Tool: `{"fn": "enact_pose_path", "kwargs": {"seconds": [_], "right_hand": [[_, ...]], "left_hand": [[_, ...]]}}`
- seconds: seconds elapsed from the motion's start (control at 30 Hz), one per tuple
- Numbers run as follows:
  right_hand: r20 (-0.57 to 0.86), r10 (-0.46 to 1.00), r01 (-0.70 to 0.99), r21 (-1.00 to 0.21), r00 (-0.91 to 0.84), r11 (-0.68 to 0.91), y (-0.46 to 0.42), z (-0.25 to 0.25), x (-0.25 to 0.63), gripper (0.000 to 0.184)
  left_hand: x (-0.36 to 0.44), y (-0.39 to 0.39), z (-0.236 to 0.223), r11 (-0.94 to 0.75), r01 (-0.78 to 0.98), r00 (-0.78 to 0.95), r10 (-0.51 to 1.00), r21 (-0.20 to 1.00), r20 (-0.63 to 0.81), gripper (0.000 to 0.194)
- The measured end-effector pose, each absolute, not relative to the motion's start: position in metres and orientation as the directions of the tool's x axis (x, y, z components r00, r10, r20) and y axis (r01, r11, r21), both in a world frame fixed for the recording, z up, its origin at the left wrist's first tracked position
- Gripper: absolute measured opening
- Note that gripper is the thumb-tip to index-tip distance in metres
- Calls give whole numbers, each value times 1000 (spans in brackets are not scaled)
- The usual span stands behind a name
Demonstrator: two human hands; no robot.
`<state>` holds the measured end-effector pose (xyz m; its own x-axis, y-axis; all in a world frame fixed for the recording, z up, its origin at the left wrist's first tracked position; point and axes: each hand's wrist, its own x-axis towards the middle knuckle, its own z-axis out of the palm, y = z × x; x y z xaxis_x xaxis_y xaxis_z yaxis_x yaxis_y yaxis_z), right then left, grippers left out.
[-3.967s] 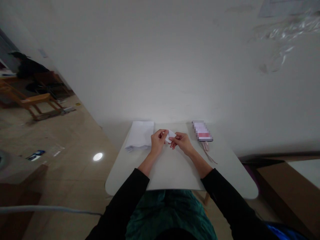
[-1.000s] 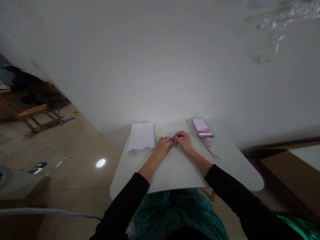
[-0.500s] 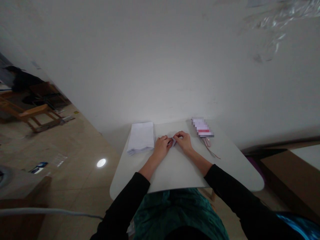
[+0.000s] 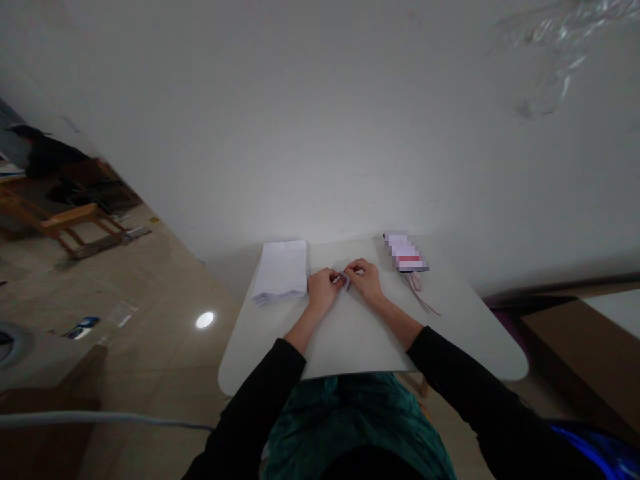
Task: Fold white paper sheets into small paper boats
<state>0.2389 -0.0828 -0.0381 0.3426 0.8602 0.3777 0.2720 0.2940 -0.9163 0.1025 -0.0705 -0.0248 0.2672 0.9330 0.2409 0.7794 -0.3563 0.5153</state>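
Observation:
Between my two hands is a small folded piece of pale paper (image 4: 346,283), low over the white table (image 4: 360,347). My left hand (image 4: 324,287) pinches its left side, the fingers curled and partly hiding it. From the other side, the thumb and fingertips of my right hand (image 4: 364,279) close on its upper right edge. To the left of my left hand lies a stack of white paper (image 4: 281,268). A phone (image 4: 407,252), its screen blurred out, rests beyond my right hand with a pink strap (image 4: 416,283) trailing from it.
A pale wall (image 4: 320,133) rises directly behind the table. On the right stands a brown cardboard box (image 4: 575,340). A grey cable (image 4: 110,418) crosses at lower left. Farther left, a person in dark clothing (image 4: 55,157) is near a wooden stool (image 4: 75,217).
The fingers of my left hand have drawn in a little, and more of the small paper shows. My right hand stays at its edge. The whole view has shifted slightly.

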Motion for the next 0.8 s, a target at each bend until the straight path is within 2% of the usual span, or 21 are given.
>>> {"fn": "enact_pose_path", "kwargs": {"seconds": [0.47, 0.63, 0.8], "right_hand": [[374, 866, 237, -922, 331, 307, -86, -36, 235, 8], [370, 868, 242, -922, 331, 301, -86, -36, 236, 9], [390, 855, 283, -910, 341, 302, -82, -37, 244, 9]], "left_hand": [[114, -72, -14, -199, 808, 162, 980, 554, 117, 22], [115, -73, -18, -207, 795, 144, 978, 571, 153, 16], [111, -73, -27, -329, 692, 184, 941, 642, 283, 11]]}}
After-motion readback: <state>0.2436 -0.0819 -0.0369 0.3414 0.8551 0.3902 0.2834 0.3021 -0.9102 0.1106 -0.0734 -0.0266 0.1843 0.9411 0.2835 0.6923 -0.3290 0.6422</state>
